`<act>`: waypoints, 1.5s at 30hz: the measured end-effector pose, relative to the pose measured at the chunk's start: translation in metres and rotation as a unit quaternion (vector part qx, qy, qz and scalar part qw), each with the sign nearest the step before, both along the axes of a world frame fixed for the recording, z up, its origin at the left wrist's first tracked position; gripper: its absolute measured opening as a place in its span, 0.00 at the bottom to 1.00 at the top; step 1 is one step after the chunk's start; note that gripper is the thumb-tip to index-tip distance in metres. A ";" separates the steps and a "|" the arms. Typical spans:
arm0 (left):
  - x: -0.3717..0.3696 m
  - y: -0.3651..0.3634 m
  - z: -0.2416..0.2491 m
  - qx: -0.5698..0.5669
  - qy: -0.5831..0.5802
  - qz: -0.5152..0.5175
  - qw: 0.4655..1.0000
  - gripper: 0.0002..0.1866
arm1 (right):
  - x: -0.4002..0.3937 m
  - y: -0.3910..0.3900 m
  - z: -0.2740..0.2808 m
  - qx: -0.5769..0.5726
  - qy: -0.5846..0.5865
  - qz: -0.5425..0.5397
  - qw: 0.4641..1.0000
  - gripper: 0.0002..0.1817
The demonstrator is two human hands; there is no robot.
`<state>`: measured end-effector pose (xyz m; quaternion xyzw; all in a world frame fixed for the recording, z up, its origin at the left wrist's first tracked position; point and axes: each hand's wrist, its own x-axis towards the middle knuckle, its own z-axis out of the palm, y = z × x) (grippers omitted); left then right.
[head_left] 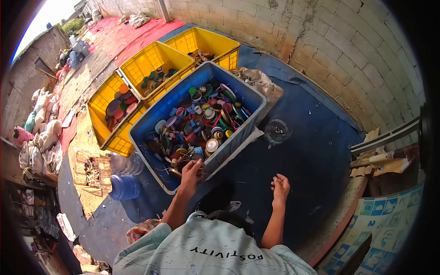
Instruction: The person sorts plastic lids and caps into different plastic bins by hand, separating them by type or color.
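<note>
My left hand is over the near rim of a large blue crate, with its fingers pinched together. Whatever is between those fingertips is too small to make out. Inside the crate lies a mixed heap of plastic caps and lids in many colours. A round cap with a pale top lies close to my left hand. My right hand is raised over the dark blue floor sheet, right of the crate and apart from it. Its fingers are curled in, and anything they hold is hidden.
Three yellow crates with sorted caps stand behind and left of the blue crate. A clear basin with small bits sits to the right. Near the left side are a beige basket and a blue water jug. A block wall rises behind.
</note>
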<state>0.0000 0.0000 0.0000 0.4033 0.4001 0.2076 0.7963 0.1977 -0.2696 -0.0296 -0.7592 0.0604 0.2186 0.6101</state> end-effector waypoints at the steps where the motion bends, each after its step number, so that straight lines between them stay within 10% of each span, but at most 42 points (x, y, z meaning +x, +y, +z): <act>1: -0.002 0.006 0.002 0.029 0.004 0.007 1.000 0.08 | -0.003 0.010 -0.002 0.013 0.002 0.014 1.000 0.14; 13: 0.126 0.060 -0.039 0.089 0.030 0.167 0.981 0.11 | 0.148 0.137 0.026 0.005 -0.042 0.341 0.939 0.13; 24: 0.129 0.060 -0.047 0.126 0.201 0.140 0.961 0.14 | 0.196 0.240 0.055 0.112 -0.023 0.309 0.944 0.11; 45: 0.153 0.024 -0.004 0.012 0.291 0.495 0.818 0.11 | 0.251 0.441 -0.011 0.015 -0.122 0.690 0.713 0.13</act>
